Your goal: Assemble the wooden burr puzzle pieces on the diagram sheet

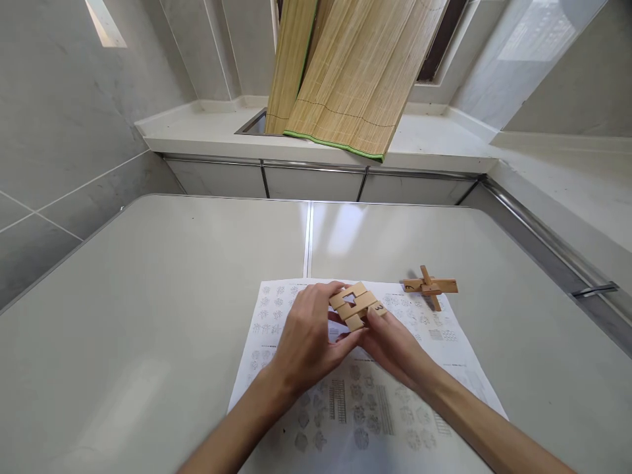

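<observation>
Between my two hands is a light wooden interlocking puzzle (356, 305), partly fitted together, with a square gap near its middle and a dark "3" on its right piece. My left hand (309, 326) grips it from the left side, fingers behind and thumb below. On the right, my right hand (388, 339) presses its thumb on the numbered piece, its other fingers hidden underneath. Both hands are just above a printed paper sheet (269, 329) covered in small puzzle drawings. A second wooden puzzle (430, 287), cross-shaped and darker, rests at the sheet's far right edge.
A glossy pale table (172, 296) with a centre seam lies under the sheet. Behind it stands a white ledge (207, 128), with a bamboo blind (355, 79) hanging down onto it. A metal rail (543, 230) runs along the right wall.
</observation>
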A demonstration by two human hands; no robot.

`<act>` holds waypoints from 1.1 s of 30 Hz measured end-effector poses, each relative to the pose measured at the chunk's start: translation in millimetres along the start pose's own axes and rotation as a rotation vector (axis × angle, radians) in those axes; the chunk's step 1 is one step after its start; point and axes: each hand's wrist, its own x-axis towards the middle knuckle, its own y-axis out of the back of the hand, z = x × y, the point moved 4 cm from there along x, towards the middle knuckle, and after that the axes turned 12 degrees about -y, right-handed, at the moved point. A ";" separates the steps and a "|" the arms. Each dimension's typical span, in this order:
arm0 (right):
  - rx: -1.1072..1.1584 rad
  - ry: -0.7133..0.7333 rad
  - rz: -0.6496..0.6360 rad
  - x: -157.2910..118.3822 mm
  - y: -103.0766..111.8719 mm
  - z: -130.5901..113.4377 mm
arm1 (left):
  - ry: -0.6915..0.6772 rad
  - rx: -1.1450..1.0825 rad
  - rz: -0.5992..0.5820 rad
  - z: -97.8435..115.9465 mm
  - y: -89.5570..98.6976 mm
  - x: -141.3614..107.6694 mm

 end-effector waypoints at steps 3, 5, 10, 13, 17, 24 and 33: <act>0.071 -0.007 0.035 1.7 6.0 -5.1 | -0.045 -0.083 -0.076 -3.0 -9.4 8.9; 0.088 -0.042 0.036 2.1 9.8 -7.8 | -0.040 -0.165 -0.160 -8.2 -10.1 12.0; 0.038 -0.171 0.089 0.0 17.4 -9.7 | 0.079 -0.441 -0.368 -21.4 -8.9 9.0; -0.041 -0.213 0.062 -0.9 15.9 -9.2 | 0.197 -0.562 -0.408 -28.0 -11.6 3.7; -0.107 -0.189 0.023 -1.0 16.1 -10.0 | 0.347 -0.772 -0.315 -35.5 -12.1 -0.3; -0.111 -0.139 0.066 -1.8 28.8 -8.1 | 0.515 -1.242 -0.198 -35.7 -9.2 -1.3; -0.008 -0.207 0.116 -4.8 28.7 -13.4 | 0.566 -1.302 -0.210 -35.7 -15.6 -3.1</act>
